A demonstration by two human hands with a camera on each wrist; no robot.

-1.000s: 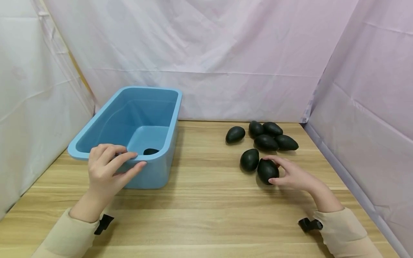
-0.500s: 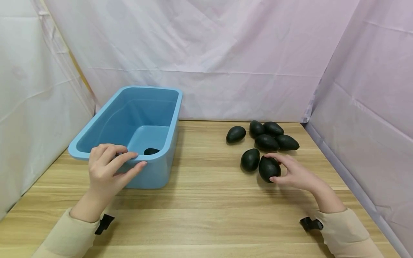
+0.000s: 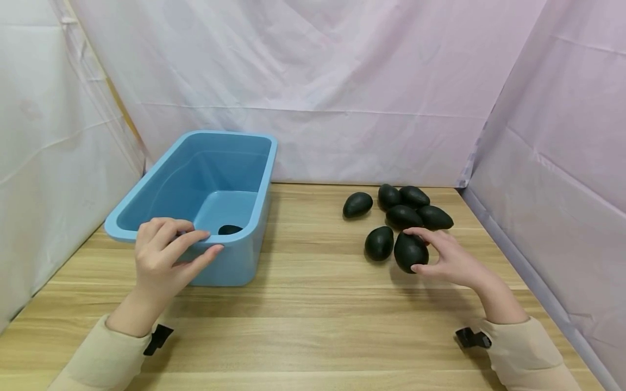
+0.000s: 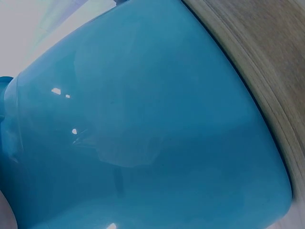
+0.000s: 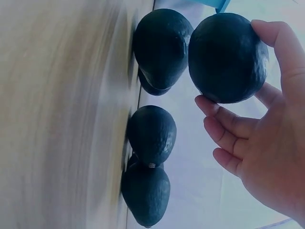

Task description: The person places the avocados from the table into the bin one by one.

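My right hand [image 3: 442, 255] grips a dark avocado [image 3: 409, 251] between thumb and fingers, just off the wooden table [image 3: 313, 315]; the right wrist view shows the same avocado [image 5: 228, 57] in my fingers [image 5: 224, 119]. Close to its left lies another avocado [image 3: 379, 242]. Several more avocados [image 3: 403, 216] lie behind it. My left hand [image 3: 166, 252] holds the near rim of a blue plastic bin [image 3: 195, 179], fingers curled over the edge. One avocado [image 3: 229, 229] lies inside the bin. The left wrist view is filled by the bin's wall [image 4: 143, 129].
Pale fabric walls [image 3: 318, 81] close the table in at the back and on both sides. A lone avocado [image 3: 357, 204] lies left of the pile. Bare wood stretches between the bin and the avocados and along the near edge.
My right hand has lifted the gripped avocado slightly and shifted it up and to the right. The left hand and the bin have stayed still.
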